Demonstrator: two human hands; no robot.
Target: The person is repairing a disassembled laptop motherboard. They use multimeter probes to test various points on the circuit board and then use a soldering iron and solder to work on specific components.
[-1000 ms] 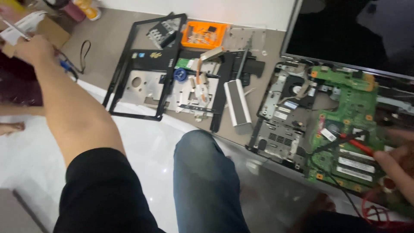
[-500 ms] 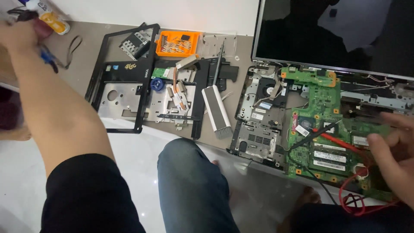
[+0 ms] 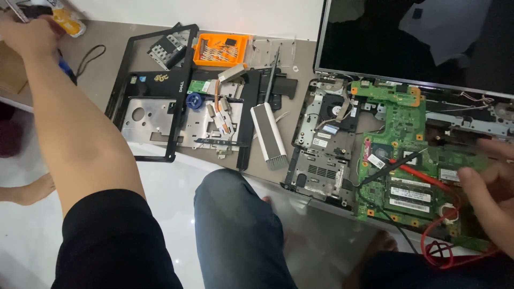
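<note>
Left hand (image 3: 29, 35) far from motherboard (image 3: 412, 155), right hand (image 3: 490, 192) on it

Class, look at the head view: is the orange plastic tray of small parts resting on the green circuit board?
No, the orange plastic tray sits on the grey table, well left of the green circuit board.

A: The laptop screen (image 3: 417, 43) is glossy black and throws back pale reflections. Below it, the green circuit board (image 3: 399, 155) looks matt, dotted with small shiny metal parts.

B: And left of that board?

A: Bare grey metal on the drive bay cover (image 3: 321, 174), dull and stamped. Further left, a silvery brushed-looking bar (image 3: 269, 135), then a matt black plastic bezel frame (image 3: 150, 96) round a flat metal plate (image 3: 147, 120).

B: Up by the screen's left corner?

A: An orange plastic tray (image 3: 222, 49), smooth. The worktop (image 3: 112, 37) is matt grey-brown. The red probe lead (image 3: 423, 179) on the board has a smooth rubbery sheen.
</note>
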